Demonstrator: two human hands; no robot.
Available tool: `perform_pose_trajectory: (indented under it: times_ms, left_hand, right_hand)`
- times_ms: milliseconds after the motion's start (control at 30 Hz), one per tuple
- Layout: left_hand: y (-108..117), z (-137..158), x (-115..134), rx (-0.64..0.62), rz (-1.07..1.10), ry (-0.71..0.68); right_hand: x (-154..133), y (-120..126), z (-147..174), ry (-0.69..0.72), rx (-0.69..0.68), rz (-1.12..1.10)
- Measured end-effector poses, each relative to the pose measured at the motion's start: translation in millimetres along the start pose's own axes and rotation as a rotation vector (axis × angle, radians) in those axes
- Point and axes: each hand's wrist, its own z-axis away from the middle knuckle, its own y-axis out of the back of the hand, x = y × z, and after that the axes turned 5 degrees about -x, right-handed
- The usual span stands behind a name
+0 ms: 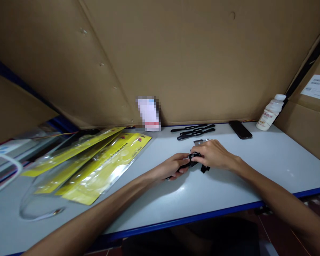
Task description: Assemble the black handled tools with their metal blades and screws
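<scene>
My left hand (pixel 177 164) is closed around a slim black handle, whose end pokes out below the fingers. Just to its right, my right hand (pixel 213 153) pinches a small black and shiny part (pixel 194 159) at the head of that handle; its exact kind is covered by fingers. Beyond the right hand's fingertips, a flat silver metal piece (pixel 200 142) shows. Another small black piece (pixel 204 169) sits below the right hand. Farther back, several long black handles (pixel 194 132) with slots lie side by side on the table.
Yellow-backed clear plastic packages (pixel 104 167) lie fanned out at left, beside a white cable (pixel 42 216). A black phone (pixel 240 129) and a bottle with a white cap (pixel 270 113) stand at back right. Cardboard walls (pixel 192 64) enclose the grey tabletop (pixel 149 209). A pixelated upright object (pixel 150 113) is behind.
</scene>
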Motion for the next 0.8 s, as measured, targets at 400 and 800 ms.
perform_pose_trajectory:
  times_ms: [400, 800]
  left_hand:
    - [-0.7, 3.7, -0.4, -0.027, -0.003, -0.018]
    - [14.6, -1.7, -2.0, 0.248, 0.331, -0.217]
  right_hand:
    - [1.8, -9.4, -4.2, -0.163, 0.091, -0.042]
    - [75.3, 9.6, 4.7, -0.740, 0.065, 0.047]
